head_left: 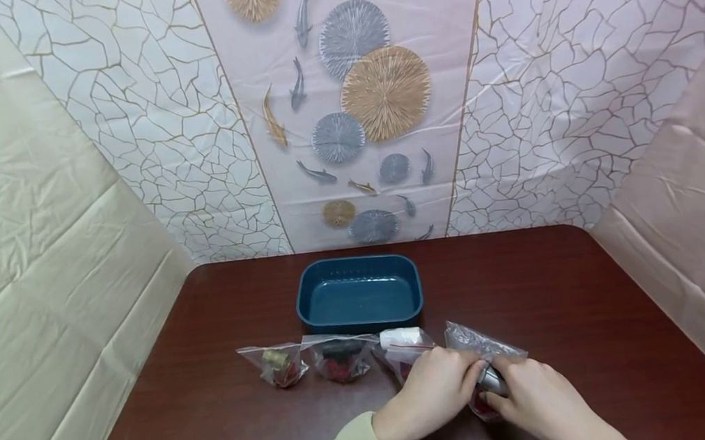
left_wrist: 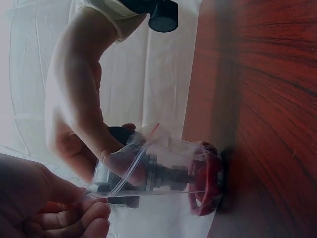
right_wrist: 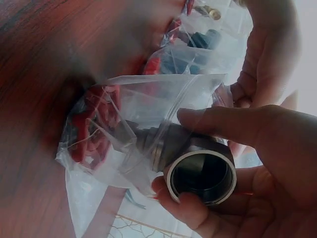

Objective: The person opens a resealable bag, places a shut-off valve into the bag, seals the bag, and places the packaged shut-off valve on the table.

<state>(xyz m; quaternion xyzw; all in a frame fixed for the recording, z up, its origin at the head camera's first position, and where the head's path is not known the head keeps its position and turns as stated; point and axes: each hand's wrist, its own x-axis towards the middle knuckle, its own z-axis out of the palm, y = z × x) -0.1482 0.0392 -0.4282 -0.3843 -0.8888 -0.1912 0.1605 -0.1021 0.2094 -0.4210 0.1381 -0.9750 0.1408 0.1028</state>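
A grey metal valve [right_wrist: 195, 163] with a red handwheel [right_wrist: 91, 126] sits partly inside a clear zip bag [left_wrist: 168, 153], wheel end down at the tabletop. Its round open port faces out of the bag in the right wrist view. My right hand [head_left: 540, 396] grips the valve body, thumb on one side and fingers on the other. Across from it, my left hand [head_left: 433, 388] pinches the bag's edge by the zip strip, seen closely in the left wrist view. In the head view the hands cover much of the valve and bag.
Behind the bags stands a blue basin [head_left: 361, 320]. Left of my hands lie a bag with a white-ended item [head_left: 400, 338], a bag with a dark and red item [head_left: 340, 364], and a bag with a brass-coloured item [head_left: 280, 362], all on the brown table [head_left: 232, 426].
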